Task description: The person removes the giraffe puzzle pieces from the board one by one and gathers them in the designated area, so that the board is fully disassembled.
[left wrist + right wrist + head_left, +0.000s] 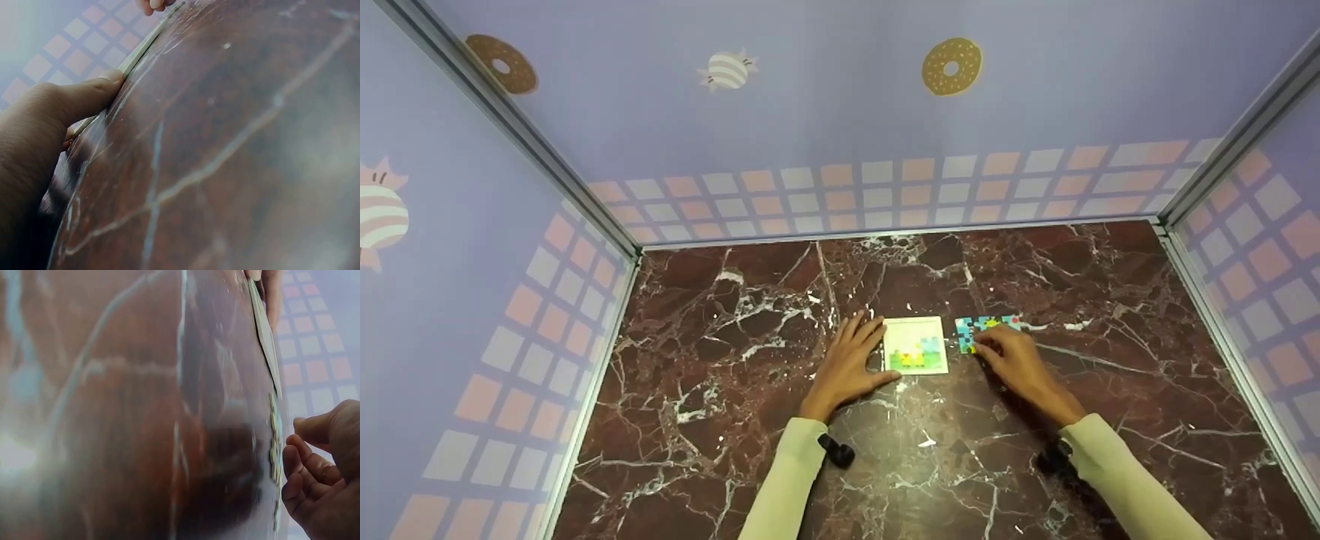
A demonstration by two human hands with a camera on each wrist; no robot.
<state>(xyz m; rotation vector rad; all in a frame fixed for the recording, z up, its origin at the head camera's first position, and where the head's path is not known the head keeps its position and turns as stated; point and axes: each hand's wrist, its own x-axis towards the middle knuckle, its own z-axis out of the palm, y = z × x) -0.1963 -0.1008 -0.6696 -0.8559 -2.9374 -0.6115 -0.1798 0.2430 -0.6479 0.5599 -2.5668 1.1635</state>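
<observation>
A square jigsaw tray (915, 322) with a pale frame lies on the marble-patterned table, colourful pieces filling the lower part of its picture. My left hand (851, 362) rests along its left side, fingers spread and fairly straight, with the thumb touching the near edge. In the left wrist view, the thumb (93, 95) lies against the tray's thin edge. Just right of the tray is a group of loose jigsaw pieces (966, 325). Over these hovers my right hand (1020, 367), fingers loosely bent. A small gap separates thumb and fingertips in the right wrist view, with nothing visible between them.
The dark red veined tabletop (720, 435) spreads around the tray. Purple panels with printed squares and sweets stand at the back (840, 112), left and right. A black band with a small device (838, 451) sits on the left wrist.
</observation>
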